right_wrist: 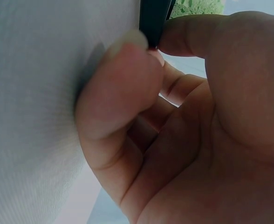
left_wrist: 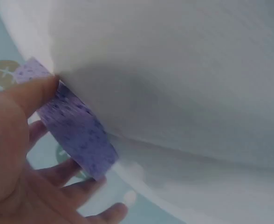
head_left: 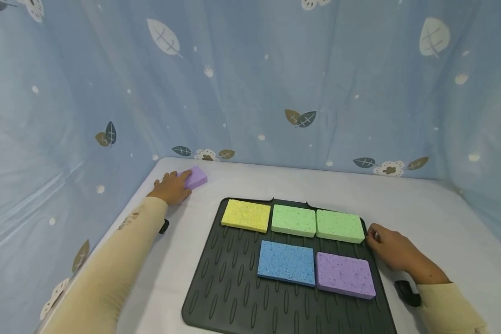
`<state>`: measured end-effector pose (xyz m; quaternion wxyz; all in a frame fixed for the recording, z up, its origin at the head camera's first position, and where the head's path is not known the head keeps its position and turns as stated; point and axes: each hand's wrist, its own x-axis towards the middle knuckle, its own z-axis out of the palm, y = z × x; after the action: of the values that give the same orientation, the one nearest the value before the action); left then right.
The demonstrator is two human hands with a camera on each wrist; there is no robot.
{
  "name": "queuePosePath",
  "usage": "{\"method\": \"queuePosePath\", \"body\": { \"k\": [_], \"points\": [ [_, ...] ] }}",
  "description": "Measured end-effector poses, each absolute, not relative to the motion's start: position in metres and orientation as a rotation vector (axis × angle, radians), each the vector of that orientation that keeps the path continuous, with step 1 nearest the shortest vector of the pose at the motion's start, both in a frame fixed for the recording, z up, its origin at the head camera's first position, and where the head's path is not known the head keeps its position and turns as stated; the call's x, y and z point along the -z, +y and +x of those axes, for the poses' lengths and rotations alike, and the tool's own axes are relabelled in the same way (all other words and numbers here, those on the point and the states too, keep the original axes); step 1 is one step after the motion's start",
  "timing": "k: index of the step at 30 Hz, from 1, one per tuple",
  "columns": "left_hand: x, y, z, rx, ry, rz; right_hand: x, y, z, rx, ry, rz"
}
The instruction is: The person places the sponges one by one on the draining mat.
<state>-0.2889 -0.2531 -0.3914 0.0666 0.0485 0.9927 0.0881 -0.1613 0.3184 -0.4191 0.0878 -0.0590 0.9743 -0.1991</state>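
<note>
At the table's far left corner, my left hand [head_left: 171, 188] grips a speckled purple sponge [head_left: 198, 177]. The left wrist view shows the thumb on one side of this sponge [left_wrist: 78, 130] and the fingers spread along the other. My right hand [head_left: 394, 246] is at the right edge of a dark ribbed mat [head_left: 217, 297]. Seen from the right wrist, thumb and curled fingers pinch the mat's edge [right_wrist: 153, 21]. On the mat lie a yellow sponge [head_left: 246, 215], two green sponges [head_left: 293, 220] side by side, a blue sponge [head_left: 286, 263] and another purple sponge [head_left: 345, 275].
A white cloth covers the table [head_left: 421, 199]. Blue curtains [head_left: 250, 83] printed with leaves and flowers hang along the back and both sides, close to the table's edges. The left curtain [head_left: 46, 153] runs right beside my left arm.
</note>
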Motion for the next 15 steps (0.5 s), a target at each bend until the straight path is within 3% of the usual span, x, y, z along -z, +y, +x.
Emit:
{"method": "queuePosePath", "body": {
  "k": [8, 15],
  "points": [
    [0.388, -0.257, -0.282, -0.299, 3.028, 0.190, 0.416, 0.323, -0.160, 0.577, 2.883, -0.185],
    [0.384, -0.246, -0.232, -0.403, 3.131, 0.399, 0.418, 0.319, -0.160, 0.599, 2.884, -0.214]
  ]
}}
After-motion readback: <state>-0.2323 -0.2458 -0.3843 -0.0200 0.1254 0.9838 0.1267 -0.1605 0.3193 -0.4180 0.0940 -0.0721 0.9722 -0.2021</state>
